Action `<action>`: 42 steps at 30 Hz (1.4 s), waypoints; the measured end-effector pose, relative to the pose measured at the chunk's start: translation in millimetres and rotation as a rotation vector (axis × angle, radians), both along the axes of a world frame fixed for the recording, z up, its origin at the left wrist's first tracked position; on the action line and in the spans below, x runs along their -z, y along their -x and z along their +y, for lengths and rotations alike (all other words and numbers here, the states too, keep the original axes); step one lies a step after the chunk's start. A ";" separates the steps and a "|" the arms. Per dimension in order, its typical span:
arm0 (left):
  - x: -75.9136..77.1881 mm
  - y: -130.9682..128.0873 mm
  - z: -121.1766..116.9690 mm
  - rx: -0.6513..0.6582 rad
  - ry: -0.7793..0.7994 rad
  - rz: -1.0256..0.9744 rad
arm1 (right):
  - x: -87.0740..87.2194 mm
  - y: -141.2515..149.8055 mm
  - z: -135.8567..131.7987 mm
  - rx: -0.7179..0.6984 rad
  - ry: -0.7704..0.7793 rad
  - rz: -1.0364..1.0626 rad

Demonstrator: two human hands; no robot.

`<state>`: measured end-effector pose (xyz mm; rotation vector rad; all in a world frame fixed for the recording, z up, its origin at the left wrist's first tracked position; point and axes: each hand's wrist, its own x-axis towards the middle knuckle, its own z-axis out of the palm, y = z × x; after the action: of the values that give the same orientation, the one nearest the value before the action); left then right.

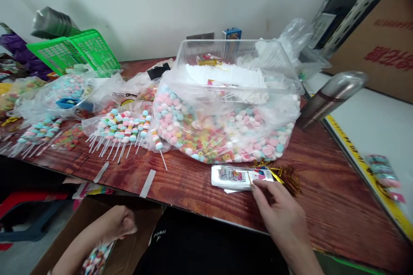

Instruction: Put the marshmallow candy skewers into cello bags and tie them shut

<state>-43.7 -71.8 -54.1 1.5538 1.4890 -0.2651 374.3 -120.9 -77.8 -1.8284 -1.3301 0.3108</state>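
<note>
My left hand [120, 222] is closed and slightly blurred above an open cardboard box [129, 251] below the table edge; what its fingers hold, if anything, is hidden. Inside the box lie several wrapped pastel candies [97, 258]. On the table, my right hand [284, 212] pinches a thin gold twist tie [249, 177] over a stack of printed clear bags [227, 175]. More gold twist ties [287, 176] lie in a loose pile just beyond its fingers. One candy skewer [157, 141] rests alone left of the bags.
A big bag of pastel candies [206, 133] fills the middle, with a clear plastic bin [238, 90] on it. Several candy skewers [124, 126] lie to the left, before a green basket [77, 51]. A metal flask [332, 96] leans at right beside yellow tape [351, 150].
</note>
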 end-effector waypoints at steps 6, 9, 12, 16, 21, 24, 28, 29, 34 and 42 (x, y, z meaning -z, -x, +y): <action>-56.2 -119.2 35.6 0.369 0.005 -0.484 | 1.0 32.6 23.2 -0.075 -0.050 -0.453; -55.8 -159.4 40.3 0.350 -0.091 -0.650 | 4.6 39.9 28.0 -0.031 -0.016 -0.494; -35.7 -190.2 38.7 0.177 -0.076 -0.729 | 7.5 37.1 26.6 0.001 -0.038 -0.455; -13.7 -219.8 36.0 -0.081 -0.109 -0.735 | 7.4 29.8 20.8 0.018 -0.083 -0.395; -14.6 -229.5 41.2 -0.200 -0.407 -0.718 | 8.0 38.6 23.7 -0.032 -0.037 -0.392; -14.6 -226.4 43.6 -0.222 -0.435 -0.749 | 11.4 46.9 31.0 -0.011 0.037 -0.367; -9.3 -225.6 41.6 -0.269 -0.338 -0.790 | 15.8 44.7 35.0 0.020 0.011 -0.265; -7.8 -227.6 40.9 -0.295 -0.274 -0.808 | 16.4 41.8 34.4 0.022 -0.006 -0.227; 1.6 -253.5 42.1 -0.373 0.029 -0.889 | 16.4 27.0 28.2 0.002 -0.099 -0.070; 15.8 -279.1 49.2 -0.393 -0.056 -0.972 | 23.1 25.1 18.5 -0.059 -0.116 -0.168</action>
<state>235.3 -22.6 -69.8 1.1111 0.9616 0.6806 349.2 -102.4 -100.9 -1.7506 -1.4876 0.1098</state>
